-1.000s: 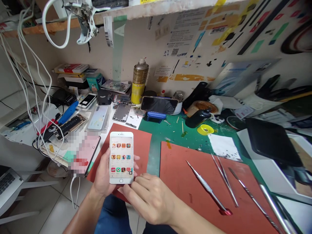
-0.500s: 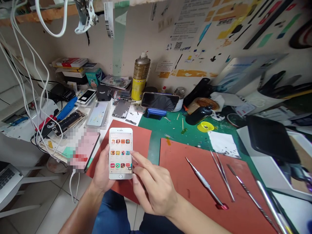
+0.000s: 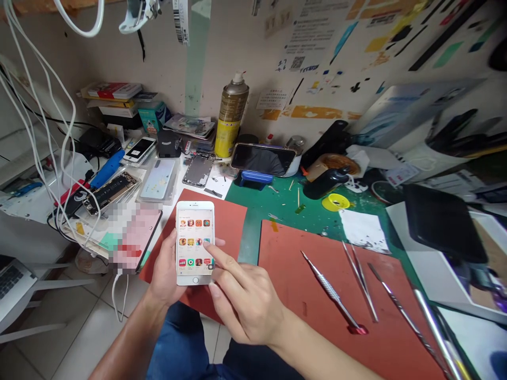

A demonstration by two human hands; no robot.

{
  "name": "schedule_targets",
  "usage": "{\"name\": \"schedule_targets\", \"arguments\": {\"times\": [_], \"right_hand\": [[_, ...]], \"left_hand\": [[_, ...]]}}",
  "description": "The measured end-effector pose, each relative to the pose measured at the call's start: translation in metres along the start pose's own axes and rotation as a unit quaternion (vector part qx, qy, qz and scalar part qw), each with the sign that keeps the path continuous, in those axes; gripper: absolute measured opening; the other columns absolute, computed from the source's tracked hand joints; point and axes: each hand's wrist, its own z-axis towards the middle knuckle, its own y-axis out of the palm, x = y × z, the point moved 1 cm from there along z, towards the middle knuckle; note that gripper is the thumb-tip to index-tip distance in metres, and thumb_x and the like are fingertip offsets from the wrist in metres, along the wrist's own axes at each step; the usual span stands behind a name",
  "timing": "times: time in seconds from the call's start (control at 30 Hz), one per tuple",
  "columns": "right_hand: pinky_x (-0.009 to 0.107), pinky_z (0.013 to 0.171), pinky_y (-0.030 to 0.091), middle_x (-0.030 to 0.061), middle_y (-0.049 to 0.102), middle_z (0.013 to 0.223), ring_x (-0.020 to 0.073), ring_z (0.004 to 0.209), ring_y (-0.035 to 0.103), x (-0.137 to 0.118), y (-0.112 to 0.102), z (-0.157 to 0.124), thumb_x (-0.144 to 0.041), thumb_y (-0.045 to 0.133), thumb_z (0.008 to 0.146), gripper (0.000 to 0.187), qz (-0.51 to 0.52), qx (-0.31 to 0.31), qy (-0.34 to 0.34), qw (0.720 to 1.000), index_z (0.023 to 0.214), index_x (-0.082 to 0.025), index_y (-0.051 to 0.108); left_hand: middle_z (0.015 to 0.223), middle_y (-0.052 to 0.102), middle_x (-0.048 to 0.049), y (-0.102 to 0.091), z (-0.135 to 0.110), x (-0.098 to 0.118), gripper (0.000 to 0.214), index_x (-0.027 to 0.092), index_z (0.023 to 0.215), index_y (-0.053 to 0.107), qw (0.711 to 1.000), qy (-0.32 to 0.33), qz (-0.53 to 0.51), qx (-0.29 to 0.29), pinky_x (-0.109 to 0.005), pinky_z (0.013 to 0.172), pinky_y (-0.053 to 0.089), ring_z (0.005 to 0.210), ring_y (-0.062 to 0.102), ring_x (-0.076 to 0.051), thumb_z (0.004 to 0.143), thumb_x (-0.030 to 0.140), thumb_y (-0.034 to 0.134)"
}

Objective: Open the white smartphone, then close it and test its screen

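Observation:
A white smartphone (image 3: 195, 240) with a lit screen full of app icons is upright in my left hand (image 3: 164, 277), whose fingers wrap round its edges. My right hand (image 3: 241, 301) is beside it, index finger stretched out with its tip on the lower right of the screen, other fingers loosely curled, holding nothing. Both hands hover over the near edge of a red mat (image 3: 232, 221).
A second red mat (image 3: 312, 311) at right carries a metal spudger (image 3: 332, 295) and tweezers (image 3: 360, 282). Behind stand a spray can (image 3: 232, 116), a dark phone on a blue stand (image 3: 262, 158), opened phones (image 3: 111, 191), a yellow cap (image 3: 335, 201) and white cables (image 3: 47, 132).
My right hand rose from resting below the phone and stretched its index finger onto the screen. The icons on the screen shifted. The view tilted slightly downward.

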Motion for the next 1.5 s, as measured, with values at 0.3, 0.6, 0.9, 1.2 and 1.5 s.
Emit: {"name": "schedule_targets", "arguments": {"times": [0.3, 0.6, 0.9, 1.2, 1.5], "right_hand": [[0.031, 0.046, 0.037, 0.0108, 0.074, 0.080, 0.0162, 0.056, 0.061, -0.006, -0.003, 0.000, -0.011, 0.048, 0.089, 0.017, 0.021, 0.046, -0.074, 0.996, 0.075, -0.016, 0.057], [0.031, 0.048, 0.044, 0.0138, 0.074, 0.084, 0.0217, 0.071, 0.071, -0.005, -0.002, 0.000, -0.012, 0.049, 0.089, 0.013, 0.017, 0.065, -0.067, 0.995, 0.081, -0.014, 0.059], [0.029, 0.062, 0.057, 0.0166, 0.074, 0.089, 0.0281, 0.108, 0.072, 0.004, -0.006, 0.005, -0.008, 0.050, 0.089, 0.014, -0.018, 0.112, 0.000, 0.994, 0.097, -0.010, 0.061], [0.032, 0.048, 0.035, 0.0083, 0.070, 0.075, 0.0160, 0.055, 0.059, -0.004, -0.012, -0.001, -0.016, 0.046, 0.089, 0.020, 0.035, 0.076, -0.058, 0.995, 0.073, -0.018, 0.057], [0.034, 0.045, 0.036, 0.0121, 0.074, 0.084, 0.0151, 0.050, 0.053, -0.006, -0.006, -0.003, -0.019, 0.046, 0.089, 0.026, 0.028, 0.005, -0.095, 0.995, 0.069, -0.016, 0.063]], "left_hand": [[0.124, 0.071, -0.0213, 0.006, -0.002, 0.003, 0.062, 0.009, 0.127, 0.067, 0.998, -0.013, 0.046, -0.031, -0.041, 0.081, 0.056, 0.095, 0.071, -0.030, 0.102, 0.054, 0.033], [0.120, 0.072, -0.0227, 0.006, -0.004, 0.003, 0.064, 0.007, 0.124, 0.068, 0.998, -0.006, 0.050, -0.029, -0.042, 0.085, 0.054, 0.093, 0.071, -0.030, 0.103, 0.054, 0.030], [0.118, 0.075, -0.0145, 0.000, -0.003, -0.002, 0.051, 0.013, 0.124, 0.071, 0.999, -0.035, 0.013, 0.000, -0.043, 0.102, 0.049, 0.113, 0.068, -0.032, 0.102, 0.050, 0.044], [0.119, 0.071, -0.0227, 0.006, -0.001, 0.004, 0.062, 0.008, 0.128, 0.066, 0.999, -0.004, 0.035, -0.007, -0.045, 0.080, 0.058, 0.089, 0.072, -0.031, 0.103, 0.053, 0.031], [0.118, 0.071, -0.0228, 0.006, 0.001, 0.004, 0.060, 0.008, 0.129, 0.064, 0.999, 0.002, 0.035, 0.011, -0.045, 0.074, 0.060, 0.088, 0.072, -0.031, 0.103, 0.051, 0.031]]}}
